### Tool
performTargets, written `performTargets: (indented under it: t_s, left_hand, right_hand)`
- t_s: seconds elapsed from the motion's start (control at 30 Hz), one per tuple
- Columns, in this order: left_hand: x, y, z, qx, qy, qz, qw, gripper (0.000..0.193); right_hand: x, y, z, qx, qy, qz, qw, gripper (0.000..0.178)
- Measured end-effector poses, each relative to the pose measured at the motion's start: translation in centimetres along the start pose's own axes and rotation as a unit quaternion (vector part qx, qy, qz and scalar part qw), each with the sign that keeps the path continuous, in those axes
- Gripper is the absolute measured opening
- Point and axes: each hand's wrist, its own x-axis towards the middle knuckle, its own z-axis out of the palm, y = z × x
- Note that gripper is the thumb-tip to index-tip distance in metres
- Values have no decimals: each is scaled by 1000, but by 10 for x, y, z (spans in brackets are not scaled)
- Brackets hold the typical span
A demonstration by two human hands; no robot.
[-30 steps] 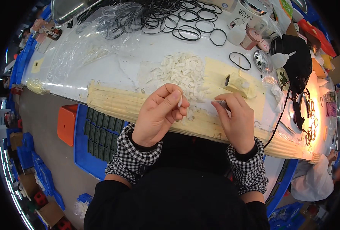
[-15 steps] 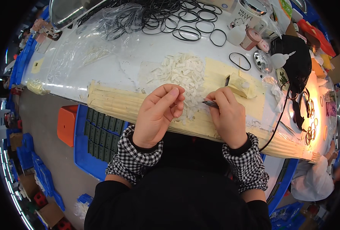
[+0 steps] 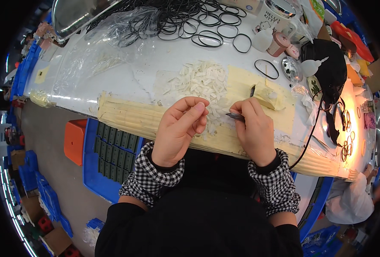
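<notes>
Over the front part of the table, my left hand (image 3: 181, 128) is closed, thumb and forefinger pinched together. Anything between those fingertips is too small to make out. My right hand (image 3: 255, 130) is wrapped round a dark pointed tool (image 3: 235, 116), its tip turned left toward the left hand. The tool's exact kind cannot be told, as the fingers cover most of it. Just beyond both hands lies a loose pile of small white strips (image 3: 203, 79). Beside the right hand, a yellowish block (image 3: 270, 97) rests on a cream sheet (image 3: 286, 120).
Many black rubber rings (image 3: 209, 38) and a clear plastic bag (image 3: 134, 28) lie at the back. A cup (image 3: 272, 19) and a white squeeze bulb (image 3: 313, 66) stand at right. Pale padding (image 3: 126, 112) runs along the front edge. Below left are an orange stool (image 3: 74, 141) and a blue tray (image 3: 89, 173).
My left hand has shifted very slightly to the right, still pinched. The right hand keeps its grip on the dark tool in nearly the same place.
</notes>
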Motion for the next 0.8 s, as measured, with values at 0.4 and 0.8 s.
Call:
performTargets:
  t_s: [0.4,0.8]
  left_hand:
    - [-2,-1,1,20,0,1,1000,15]
    - [1,-3,8,-31,-104,-86,990,20]
  right_hand:
    - [2,-3,-1,44,15,2,999,17]
    - [5,-36,-33,216,-36,-3,976,24]
